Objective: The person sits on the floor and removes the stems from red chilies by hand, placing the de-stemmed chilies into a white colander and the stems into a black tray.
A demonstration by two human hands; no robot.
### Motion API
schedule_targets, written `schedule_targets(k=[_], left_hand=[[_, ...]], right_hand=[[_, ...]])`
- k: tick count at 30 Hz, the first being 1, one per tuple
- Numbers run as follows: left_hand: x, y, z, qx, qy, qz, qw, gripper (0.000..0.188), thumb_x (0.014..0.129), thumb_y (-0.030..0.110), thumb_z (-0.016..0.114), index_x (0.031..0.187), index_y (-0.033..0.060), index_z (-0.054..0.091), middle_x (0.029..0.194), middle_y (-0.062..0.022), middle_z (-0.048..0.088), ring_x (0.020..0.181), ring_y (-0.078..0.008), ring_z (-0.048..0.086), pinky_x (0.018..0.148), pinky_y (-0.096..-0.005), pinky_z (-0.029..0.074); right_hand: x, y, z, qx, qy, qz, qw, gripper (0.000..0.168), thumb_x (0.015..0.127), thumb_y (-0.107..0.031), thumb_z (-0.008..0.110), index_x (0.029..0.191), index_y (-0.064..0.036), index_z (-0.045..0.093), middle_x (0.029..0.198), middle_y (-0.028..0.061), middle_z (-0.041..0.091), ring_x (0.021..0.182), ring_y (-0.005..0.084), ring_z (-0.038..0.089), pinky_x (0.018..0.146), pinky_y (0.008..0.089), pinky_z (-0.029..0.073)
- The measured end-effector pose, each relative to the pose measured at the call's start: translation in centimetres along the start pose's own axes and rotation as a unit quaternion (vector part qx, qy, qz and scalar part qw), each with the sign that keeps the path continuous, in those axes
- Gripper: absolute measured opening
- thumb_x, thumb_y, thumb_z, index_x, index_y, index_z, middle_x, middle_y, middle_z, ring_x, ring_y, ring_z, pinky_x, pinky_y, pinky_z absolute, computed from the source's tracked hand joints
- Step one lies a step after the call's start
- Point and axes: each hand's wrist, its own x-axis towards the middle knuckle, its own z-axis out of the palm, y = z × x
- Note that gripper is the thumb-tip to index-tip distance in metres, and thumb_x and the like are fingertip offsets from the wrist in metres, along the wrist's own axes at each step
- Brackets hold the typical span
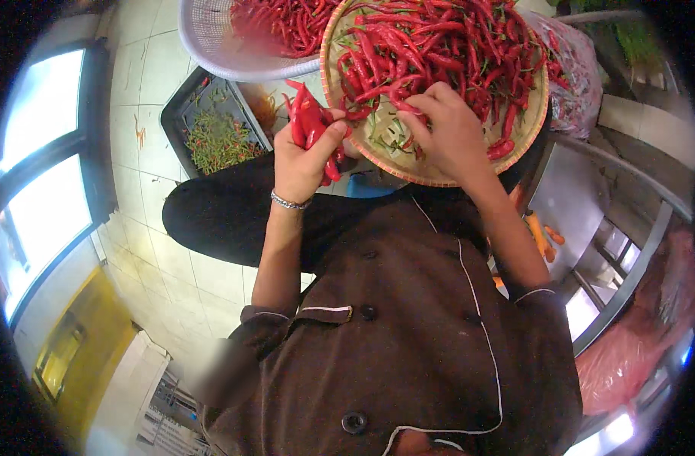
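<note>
My left hand (pixel 309 151), with a chain bracelet at the wrist, is closed around a bunch of red chili peppers (pixel 309 122), left of a round woven tray (pixel 376 163). The tray rests over my lap, heaped with long red chilies (pixel 438 48), many with green stems. Over the tray's near part, my right hand (pixel 438 122) has its fingertips on a red chili (pixel 409 107) at the heap's edge. Loose green stems (pixel 394 135) lie on the tray between my hands.
A white perforated basket (pixel 211 51) of red chilies stands at the top left. Below it, a black tray (pixel 174 122) on the tiled floor holds green stems and red bits. A clear plastic bag (pixel 581 85) of chilies is at the right, near a metal-framed table (pixel 564 188).
</note>
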Motion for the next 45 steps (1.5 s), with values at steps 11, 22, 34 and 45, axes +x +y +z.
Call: schedule_targets(k=[11, 22, 34, 45], left_hand=[[-0.9, -1.6, 1.0, -0.245, -0.074, -0.152, 0.955, 0.025, 0.095, 0.019, 0.068, 0.115, 0.0047, 0.064, 0.089, -0.0034, 0.069, 0.071, -0.0106, 0.065, 0.061, -0.0258, 0.054], [-1.1, -2.1, -1.9, -0.44, -0.091, -0.146, 0.881, 0.024, 0.092, 0.026, 0.063, 0.105, 0.0086, 0.054, 0.091, -0.0015, 0.055, 0.077, -0.0149, 0.062, 0.052, -0.0275, 0.052], [0.2, -1.0, 4.3, -0.331, -0.104, -0.225, 0.91, 0.028, 0.1, 0.034, 0.061, 0.118, 0.012, 0.06, 0.096, -0.0013, 0.069, 0.065, -0.0101, 0.062, 0.05, -0.0237, 0.048], [1.5, 3.0, 3.4, -0.349, -0.012, -0.126, 0.928, 0.03, 0.098, 0.02, 0.064, 0.124, 0.0074, 0.058, 0.104, -0.0077, 0.07, 0.084, -0.0169, 0.069, 0.063, -0.0266, 0.057]], right_hand=[[1.0, -1.3, -1.2, 0.186, -0.169, -0.08, 0.965, 0.029, 0.085, -0.031, 0.073, 0.105, -0.01, 0.072, 0.087, 0.0114, 0.065, 0.079, 0.0325, 0.067, 0.074, 0.0456, 0.055], [2.1, -1.2, 5.2, -0.137, -0.056, -0.18, 0.972, 0.028, 0.083, -0.018, 0.069, 0.111, -0.02, 0.069, 0.094, 0.0045, 0.059, 0.086, 0.0232, 0.062, 0.079, 0.0391, 0.046], [0.7, -3.0, -3.7, 0.103, -0.007, -0.036, 0.994, 0.025, 0.085, -0.016, 0.077, 0.106, -0.005, 0.069, 0.093, 0.0124, 0.067, 0.083, 0.0284, 0.068, 0.072, 0.039, 0.054], [0.5, -2.6, -4.1, 0.186, -0.045, -0.056, 0.98, 0.033, 0.086, -0.018, 0.072, 0.117, -0.007, 0.069, 0.092, 0.0125, 0.063, 0.084, 0.0333, 0.067, 0.076, 0.0412, 0.056]])
